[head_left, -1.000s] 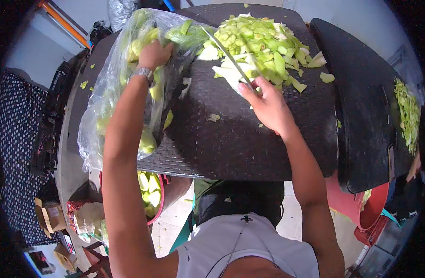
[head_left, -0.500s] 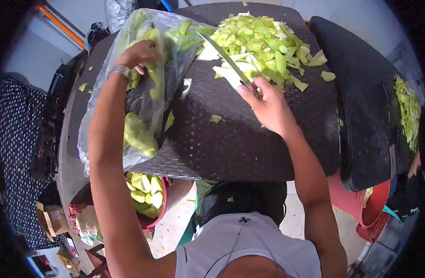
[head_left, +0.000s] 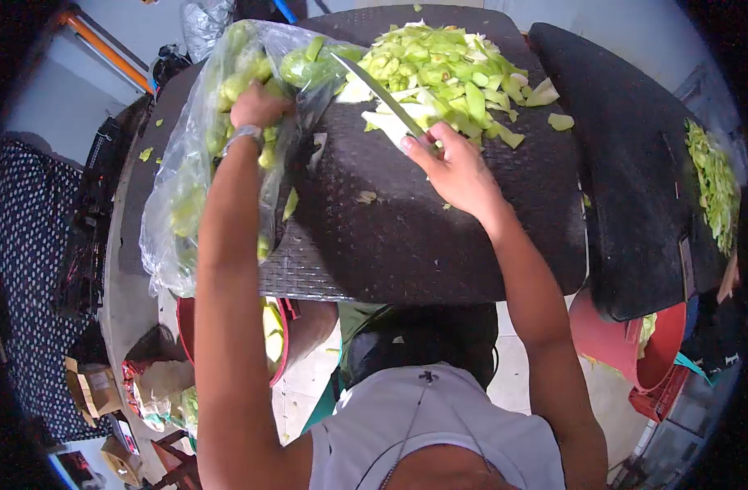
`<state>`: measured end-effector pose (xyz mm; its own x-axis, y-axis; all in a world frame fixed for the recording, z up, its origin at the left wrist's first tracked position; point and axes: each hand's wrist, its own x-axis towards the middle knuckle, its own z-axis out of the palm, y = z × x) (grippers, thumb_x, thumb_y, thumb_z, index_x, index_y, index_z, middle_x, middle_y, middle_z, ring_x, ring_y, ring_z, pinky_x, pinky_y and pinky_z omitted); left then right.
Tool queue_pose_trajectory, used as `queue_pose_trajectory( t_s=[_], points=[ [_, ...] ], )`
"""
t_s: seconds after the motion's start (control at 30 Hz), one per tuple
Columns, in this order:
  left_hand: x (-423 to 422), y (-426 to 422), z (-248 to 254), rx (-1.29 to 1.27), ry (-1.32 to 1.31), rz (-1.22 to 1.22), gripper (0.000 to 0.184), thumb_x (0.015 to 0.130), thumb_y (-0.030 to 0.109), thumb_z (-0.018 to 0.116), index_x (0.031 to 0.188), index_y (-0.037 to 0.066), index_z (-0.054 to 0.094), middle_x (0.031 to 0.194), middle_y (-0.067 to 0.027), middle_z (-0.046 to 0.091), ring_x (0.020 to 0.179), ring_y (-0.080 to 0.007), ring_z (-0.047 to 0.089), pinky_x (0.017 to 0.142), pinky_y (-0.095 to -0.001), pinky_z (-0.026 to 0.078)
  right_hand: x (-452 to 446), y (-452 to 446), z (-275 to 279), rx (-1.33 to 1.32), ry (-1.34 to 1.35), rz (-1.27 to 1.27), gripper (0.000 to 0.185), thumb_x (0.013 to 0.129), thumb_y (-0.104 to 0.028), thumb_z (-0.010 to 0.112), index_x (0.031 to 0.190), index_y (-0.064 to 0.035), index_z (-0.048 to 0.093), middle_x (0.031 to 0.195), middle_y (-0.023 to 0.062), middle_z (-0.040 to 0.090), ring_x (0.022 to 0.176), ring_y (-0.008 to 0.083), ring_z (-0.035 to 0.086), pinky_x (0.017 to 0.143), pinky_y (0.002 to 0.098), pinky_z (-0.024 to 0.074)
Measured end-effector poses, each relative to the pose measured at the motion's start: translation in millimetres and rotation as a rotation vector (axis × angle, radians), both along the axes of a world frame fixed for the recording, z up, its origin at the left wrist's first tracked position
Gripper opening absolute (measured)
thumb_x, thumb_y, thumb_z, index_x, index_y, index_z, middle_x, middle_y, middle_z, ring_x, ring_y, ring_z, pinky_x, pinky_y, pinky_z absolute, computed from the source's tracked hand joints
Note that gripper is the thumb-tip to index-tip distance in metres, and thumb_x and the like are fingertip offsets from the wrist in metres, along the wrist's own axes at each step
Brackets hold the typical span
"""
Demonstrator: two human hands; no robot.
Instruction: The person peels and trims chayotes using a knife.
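My left hand (head_left: 261,104) reaches into a clear plastic bag (head_left: 166,237) at the table's left. It lies over pale green chayotes (head_left: 237,85) in there, with its fingers bent down and mostly hidden, so I cannot see whether it grips one. My right hand (head_left: 459,167) is closed around a knife (head_left: 382,96), its long blade pointing up and left above the table. Just beyond the blade rises a heap of green peelings and slices (head_left: 439,65). Another whole chayote (head_left: 308,67) lies under the plastic at the bag's far right.
A dark woven-pattern table (head_left: 374,253) stands before me, with scattered peel scraps. To the right is a black tabletop (head_left: 635,180) with more shredded green peel (head_left: 711,188). Below the table are a red bucket (head_left: 280,380) with cut pieces and another red container (head_left: 663,351).
My left hand has moved slightly right and farther into the bag, over the chayotes. My right hand has shifted a little left and away from me with the knife. The view has shifted slightly.
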<state>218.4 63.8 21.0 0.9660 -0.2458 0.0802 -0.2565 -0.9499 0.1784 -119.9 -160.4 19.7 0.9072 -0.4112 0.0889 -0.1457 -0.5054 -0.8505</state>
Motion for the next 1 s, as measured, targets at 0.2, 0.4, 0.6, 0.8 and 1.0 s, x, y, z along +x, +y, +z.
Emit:
queue_pose_trajectory(
  t_s=[0.2,0.4,0.6,0.8,1.0],
  points=[
    [-45.0,51.7,68.0,-0.857,0.693,-0.02,0.041,0.093,0.038,0.072,0.118,0.006,0.07,0.109,-0.0121,0.074,0.093,-0.0242,0.073,0.081,-0.0327,0.058,-0.3,-7.5,18.2,0.307,0.146,-0.038,0.054,0.097,-0.047,0.068,0.109,0.0054,0.065,0.087,0.0153,0.072,0.074,0.0221,0.066,0.071,0.0398,0.0527],
    [-116.6,35.5,78.7,-1.738,0.784,-0.23,0.052,0.09,0.032,0.076,0.131,0.005,0.058,0.121,-0.0163,0.068,0.112,-0.0338,0.067,0.097,-0.0553,0.054,-0.1,-4.2,16.4,0.311,-0.017,-0.085,0.049,0.098,-0.046,0.068,0.104,0.003,0.066,0.084,0.0129,0.071,0.071,0.0199,0.066,0.067,0.0365,0.052],
    [-175.7,-46.9,36.5,-1.288,0.53,-0.534,0.051,0.07,0.011,0.087,0.115,0.003,0.064,0.102,-0.0078,0.071,0.091,-0.0192,0.068,0.085,-0.0349,0.056,-4.2,-15.3,12.4,0.015,-0.264,-0.013,0.045,0.092,-0.044,0.076,0.097,-0.0009,0.064,0.076,0.0117,0.069,0.064,0.0188,0.065,0.061,0.0365,0.0516],
    [-211.3,-77.3,15.4,-0.672,-0.086,-0.77,0.046,0.066,0.029,0.088,0.105,0.006,0.076,0.105,-0.0124,0.072,0.103,-0.0313,0.065,0.093,-0.0422,0.05,-21.7,-14.1,56.7,-0.553,-0.337,0.138,0.051,0.076,-0.045,0.088,0.093,-0.0065,0.06,0.067,0.0077,0.063,0.059,0.0256,0.067,0.058,0.0375,0.0526],
    [-211.2,-75.0,1.5,-0.728,-0.145,-0.799,0.045,0.069,0.034,0.087,0.108,0.011,0.079,0.106,-0.0105,0.072,0.099,-0.0307,0.064,0.091,-0.0438,0.049,-10.8,-15.1,53.8,-0.61,-0.243,0.153,0.053,0.075,-0.049,0.087,0.091,-0.0071,0.059,0.069,0.0068,0.064,0.063,0.0265,0.068,0.061,0.0386,0.0532]
  ],
)
